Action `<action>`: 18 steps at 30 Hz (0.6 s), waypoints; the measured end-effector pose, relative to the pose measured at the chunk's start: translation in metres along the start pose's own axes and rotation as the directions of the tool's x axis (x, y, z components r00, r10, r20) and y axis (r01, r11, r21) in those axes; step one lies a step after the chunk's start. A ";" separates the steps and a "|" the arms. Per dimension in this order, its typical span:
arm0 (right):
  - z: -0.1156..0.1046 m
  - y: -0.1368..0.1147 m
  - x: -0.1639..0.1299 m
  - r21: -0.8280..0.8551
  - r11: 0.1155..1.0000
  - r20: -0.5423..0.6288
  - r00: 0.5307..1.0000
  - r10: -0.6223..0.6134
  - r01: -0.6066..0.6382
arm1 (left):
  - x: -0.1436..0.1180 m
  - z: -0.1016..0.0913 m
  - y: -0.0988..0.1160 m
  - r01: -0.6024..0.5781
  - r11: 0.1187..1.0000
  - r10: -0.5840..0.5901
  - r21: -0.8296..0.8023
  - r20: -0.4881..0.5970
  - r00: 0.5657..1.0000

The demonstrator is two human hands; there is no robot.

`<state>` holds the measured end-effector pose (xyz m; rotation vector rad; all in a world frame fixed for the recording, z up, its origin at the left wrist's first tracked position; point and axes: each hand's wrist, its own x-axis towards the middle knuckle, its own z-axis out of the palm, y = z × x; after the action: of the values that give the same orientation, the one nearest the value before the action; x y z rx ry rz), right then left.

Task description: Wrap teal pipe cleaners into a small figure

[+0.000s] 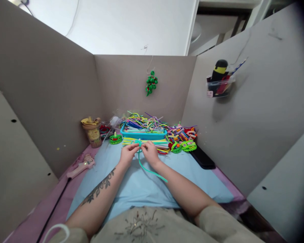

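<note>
Left hand and right hand meet over the blue mat, both pinching the looped top of a teal pipe cleaner, fingertips close together, likely so the loop keeps its shape while it is twisted; its free tail trails down the mat toward the person's body, lying loose. Just behind the hands, at the mat's far edge, a blue tray piled with mixed pipe cleaners, a row of yellow-green ones laid flat in front of it, within reach. Right of the tray, finished bright woven pieces; beyond those, a black flat object at the mat's right edge. Left of the tray, a small green figure, then a tan cup. A pink glue gun off the mat's left edge, cord running back. Cardboard walls box the mat; a green ornament hangs on the back one. Nothing lies between hands and tray
</note>
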<state>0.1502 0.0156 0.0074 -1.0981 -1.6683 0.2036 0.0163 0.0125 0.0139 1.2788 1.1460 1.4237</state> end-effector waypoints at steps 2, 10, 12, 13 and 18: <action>0.000 -0.001 0.001 -0.013 1.000 0.009 1.000 0.017 -0.017 | 0.000 0.000 -0.001 -0.018 1.000 0.018 0.021 0.001 1.000; -0.004 0.008 0.008 0.178 0.979 0.099 0.992 0.078 -0.095 | 0.000 0.001 -0.001 -0.032 0.999 0.033 -0.008 0.020 0.999; -0.004 0.014 0.011 0.271 0.954 0.175 0.981 0.083 -0.129 | 0.001 0.002 -0.002 -0.025 1.000 0.025 -0.014 0.032 0.999; -0.004 0.016 0.012 0.305 0.941 0.205 0.975 0.084 -0.145 | 0.001 0.002 -0.002 -0.022 1.000 0.022 -0.014 0.040 0.999; -0.002 0.023 0.014 0.378 0.909 0.250 0.965 0.084 -0.177 | 0.001 0.002 -0.004 -0.006 1.000 0.008 -0.024 0.069 0.998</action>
<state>0.1647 0.0382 0.0033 -0.8987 -1.6563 0.7505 0.0183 0.0147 0.0107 1.3063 1.0767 1.3839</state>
